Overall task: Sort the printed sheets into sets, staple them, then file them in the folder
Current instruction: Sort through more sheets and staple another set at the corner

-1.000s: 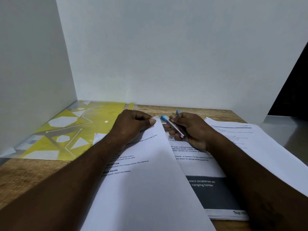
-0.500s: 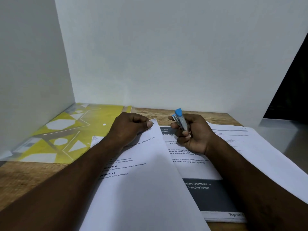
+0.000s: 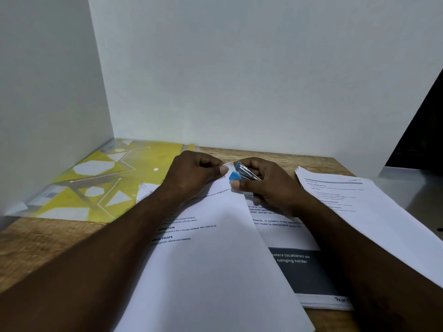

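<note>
My left hand (image 3: 194,174) pinches the far corner of a set of printed sheets (image 3: 211,255), lifted in front of me with its blank back side up. My right hand (image 3: 263,185) grips a small blue and silver stapler (image 3: 242,174), whose jaws sit at that pinched corner. Under the set lies a stack of printed sheets (image 3: 294,262) with a dark grey block. Another loose pile of sheets (image 3: 364,212) rests at the right. A yellow patterned folder (image 3: 103,183) lies flat at the far left.
The wooden table (image 3: 36,238) is boxed in by white panels at the left and back. A grey surface (image 3: 417,183) adjoins the table at the right, with a dark gap beyond it.
My right hand has swung the stapler from upright down and leftward onto the corner held by my left hand. The left hand has barely moved.
</note>
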Demonstrator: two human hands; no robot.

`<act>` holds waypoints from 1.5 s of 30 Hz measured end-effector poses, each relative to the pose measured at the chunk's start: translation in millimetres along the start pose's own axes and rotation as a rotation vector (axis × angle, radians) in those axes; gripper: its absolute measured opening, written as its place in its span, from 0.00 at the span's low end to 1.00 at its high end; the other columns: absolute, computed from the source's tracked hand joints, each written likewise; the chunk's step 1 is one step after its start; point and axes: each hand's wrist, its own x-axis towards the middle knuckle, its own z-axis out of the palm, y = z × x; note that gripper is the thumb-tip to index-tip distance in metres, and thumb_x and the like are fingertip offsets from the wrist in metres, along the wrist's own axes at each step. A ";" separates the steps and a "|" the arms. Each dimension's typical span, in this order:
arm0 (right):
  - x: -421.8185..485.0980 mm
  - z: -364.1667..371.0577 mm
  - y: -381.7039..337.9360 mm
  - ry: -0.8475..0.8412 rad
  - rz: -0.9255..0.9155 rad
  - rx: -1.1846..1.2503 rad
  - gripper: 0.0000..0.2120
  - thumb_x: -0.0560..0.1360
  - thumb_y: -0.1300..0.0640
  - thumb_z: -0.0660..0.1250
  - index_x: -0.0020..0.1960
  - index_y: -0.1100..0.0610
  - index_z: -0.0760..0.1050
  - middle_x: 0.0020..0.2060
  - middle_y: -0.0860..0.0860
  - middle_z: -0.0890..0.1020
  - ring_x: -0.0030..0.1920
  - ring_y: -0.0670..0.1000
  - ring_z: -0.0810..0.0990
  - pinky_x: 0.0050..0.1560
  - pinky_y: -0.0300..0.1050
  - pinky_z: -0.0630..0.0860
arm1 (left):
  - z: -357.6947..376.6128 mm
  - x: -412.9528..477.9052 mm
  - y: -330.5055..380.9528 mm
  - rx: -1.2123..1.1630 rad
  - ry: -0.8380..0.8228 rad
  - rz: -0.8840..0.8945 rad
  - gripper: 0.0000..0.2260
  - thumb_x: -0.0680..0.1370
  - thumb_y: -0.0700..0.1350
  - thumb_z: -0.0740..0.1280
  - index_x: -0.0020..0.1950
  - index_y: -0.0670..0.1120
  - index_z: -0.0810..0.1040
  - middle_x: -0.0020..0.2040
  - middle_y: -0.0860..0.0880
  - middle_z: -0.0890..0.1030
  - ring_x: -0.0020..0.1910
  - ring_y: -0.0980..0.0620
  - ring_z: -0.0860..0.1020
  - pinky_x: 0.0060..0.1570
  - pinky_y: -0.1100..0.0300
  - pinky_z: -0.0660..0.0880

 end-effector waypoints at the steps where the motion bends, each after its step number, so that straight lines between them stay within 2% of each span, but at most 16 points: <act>1: -0.3 1.9 -0.8 -0.016 -0.020 0.003 0.17 0.74 0.57 0.80 0.61 0.53 0.81 0.39 0.47 0.83 0.32 0.47 0.77 0.32 0.41 0.76 | 0.6 -0.4 0.4 -0.004 -0.003 0.002 0.02 0.76 0.47 0.78 0.44 0.50 0.90 0.41 0.55 0.88 0.41 0.60 0.82 0.50 0.56 0.78; 3: 1.5 3.5 2.0 -0.030 -0.065 -0.025 0.19 0.73 0.56 0.82 0.62 0.50 0.82 0.46 0.49 0.86 0.42 0.48 0.82 0.45 0.47 0.81 | 2.0 -1.4 1.1 -0.013 -0.010 0.000 0.02 0.76 0.46 0.78 0.44 0.50 0.90 0.39 0.56 0.87 0.39 0.61 0.80 0.48 0.59 0.77; 6: 2.9 4.6 4.7 -0.033 -0.136 -0.093 0.21 0.73 0.56 0.80 0.64 0.49 0.82 0.55 0.48 0.87 0.56 0.48 0.86 0.57 0.42 0.81 | 2.9 -1.2 1.3 0.005 -0.012 0.003 0.01 0.76 0.46 0.78 0.44 0.50 0.90 0.41 0.55 0.88 0.41 0.60 0.81 0.51 0.57 0.77; 7: 2.9 5.0 4.9 -0.029 -0.147 -0.093 0.21 0.74 0.57 0.80 0.65 0.49 0.82 0.55 0.47 0.87 0.57 0.48 0.85 0.58 0.42 0.81 | 2.9 -1.5 1.2 0.005 -0.011 0.003 0.01 0.76 0.46 0.78 0.45 0.50 0.90 0.42 0.55 0.88 0.42 0.60 0.82 0.51 0.56 0.78; 11: 5.1 6.8 5.9 0.039 -0.159 -0.108 0.20 0.74 0.56 0.80 0.64 0.47 0.82 0.54 0.46 0.88 0.57 0.49 0.86 0.65 0.56 0.81 | 3.0 -1.8 1.9 0.030 -0.024 0.028 0.01 0.76 0.47 0.78 0.46 0.51 0.90 0.41 0.57 0.88 0.42 0.62 0.82 0.49 0.59 0.77; 15: 8.2 7.1 5.7 0.070 -0.193 -0.155 0.16 0.74 0.57 0.79 0.60 0.49 0.83 0.52 0.46 0.88 0.56 0.50 0.86 0.63 0.55 0.81 | 3.3 -1.7 2.4 0.029 -0.025 0.043 0.00 0.75 0.47 0.79 0.45 0.52 0.90 0.40 0.57 0.87 0.40 0.63 0.81 0.49 0.59 0.77; 21: 11.1 8.4 3.8 0.103 -0.213 -0.214 0.13 0.74 0.59 0.79 0.57 0.50 0.84 0.48 0.45 0.87 0.47 0.42 0.84 0.50 0.36 0.79 | 3.0 -1.5 3.0 0.081 -0.025 0.068 0.02 0.75 0.46 0.79 0.44 0.53 0.90 0.37 0.59 0.86 0.36 0.67 0.78 0.42 0.65 0.74; 23: 11.7 8.1 4.1 0.100 -0.210 -0.213 0.13 0.74 0.59 0.79 0.57 0.50 0.84 0.48 0.45 0.87 0.46 0.41 0.83 0.48 0.32 0.76 | 3.0 -1.4 3.7 0.087 -0.021 0.071 0.01 0.75 0.46 0.79 0.45 0.53 0.90 0.39 0.57 0.87 0.38 0.65 0.79 0.46 0.61 0.76; 27: 12.8 6.0 5.1 0.096 -0.219 -0.217 0.14 0.73 0.60 0.79 0.57 0.50 0.84 0.49 0.46 0.87 0.46 0.42 0.82 0.49 0.32 0.76 | 2.5 -0.8 4.2 0.058 -0.013 0.043 0.02 0.74 0.46 0.80 0.46 0.51 0.91 0.42 0.53 0.88 0.44 0.58 0.82 0.56 0.47 0.81; 30: 13.0 4.9 5.1 0.088 -0.225 -0.238 0.14 0.73 0.60 0.79 0.58 0.50 0.84 0.49 0.45 0.87 0.47 0.41 0.82 0.50 0.32 0.76 | 1.2 0.0 4.2 0.063 -0.024 0.040 0.04 0.74 0.48 0.80 0.47 0.50 0.91 0.44 0.49 0.88 0.45 0.55 0.82 0.57 0.43 0.80; 33: 13.6 2.7 4.9 0.090 -0.225 -0.269 0.15 0.74 0.59 0.79 0.58 0.50 0.84 0.50 0.44 0.87 0.46 0.38 0.81 0.48 0.30 0.74 | -0.8 -0.2 4.7 0.047 -0.043 0.039 0.05 0.74 0.48 0.80 0.47 0.49 0.90 0.43 0.49 0.88 0.44 0.56 0.82 0.55 0.46 0.80; 35: 13.3 2.0 4.3 0.094 -0.223 -0.279 0.15 0.74 0.59 0.79 0.59 0.50 0.83 0.50 0.44 0.87 0.45 0.37 0.81 0.48 0.29 0.73 | -1.4 0.0 4.8 0.014 -0.050 0.034 0.05 0.74 0.48 0.81 0.45 0.48 0.89 0.41 0.49 0.88 0.40 0.58 0.80 0.49 0.49 0.80; 37: 13.4 1.6 4.2 0.103 -0.227 -0.287 0.16 0.74 0.59 0.79 0.59 0.50 0.84 0.49 0.43 0.87 0.46 0.37 0.81 0.49 0.30 0.73 | -1.1 0.5 4.8 -0.014 -0.045 0.029 0.06 0.73 0.46 0.81 0.43 0.46 0.87 0.34 0.54 0.84 0.34 0.62 0.76 0.41 0.59 0.74; 39: 13.7 1.8 4.0 0.109 -0.233 -0.290 0.17 0.73 0.59 0.80 0.60 0.50 0.84 0.50 0.43 0.87 0.47 0.38 0.82 0.50 0.32 0.75 | -1.0 1.0 5.3 -0.013 -0.034 0.024 0.06 0.73 0.44 0.81 0.42 0.46 0.86 0.30 0.57 0.81 0.30 0.64 0.74 0.38 0.64 0.71; 42: 12.8 2.6 3.1 0.093 -0.220 -0.278 0.22 0.72 0.58 0.81 0.65 0.49 0.82 0.53 0.43 0.86 0.54 0.42 0.85 0.57 0.36 0.78 | -1.4 1.2 4.9 -0.018 -0.017 0.019 0.06 0.73 0.44 0.81 0.41 0.47 0.85 0.30 0.57 0.81 0.30 0.63 0.74 0.39 0.64 0.71; 45: 10.9 4.1 2.9 0.072 -0.217 -0.296 0.24 0.72 0.59 0.81 0.67 0.50 0.81 0.54 0.43 0.86 0.51 0.37 0.83 0.52 0.29 0.75 | -0.9 0.7 4.4 -0.010 -0.020 0.005 0.06 0.73 0.45 0.81 0.41 0.47 0.86 0.32 0.54 0.83 0.31 0.61 0.75 0.40 0.62 0.72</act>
